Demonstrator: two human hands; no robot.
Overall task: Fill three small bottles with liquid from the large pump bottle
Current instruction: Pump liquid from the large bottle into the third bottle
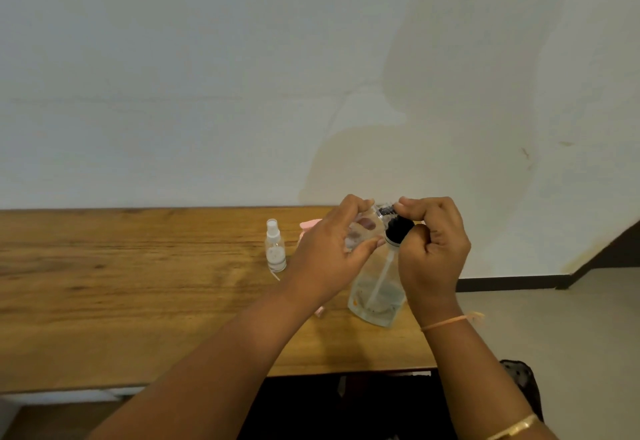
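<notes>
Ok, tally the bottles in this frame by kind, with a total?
Small spray bottle, standing on the table: 1
Small clear bottle, in the left hand: 1
Large pump bottle, right hand on its pump: 1
Total: 3
A pink thing behind the left hand is too hidden to count.

Soft, even light, a broad faint shadow across the wall [467, 93], and mild blur throughout.

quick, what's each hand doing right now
Left hand: grips a small clear bottle.
Right hand: curled round the black pump head of the large pump bottle.
</notes>
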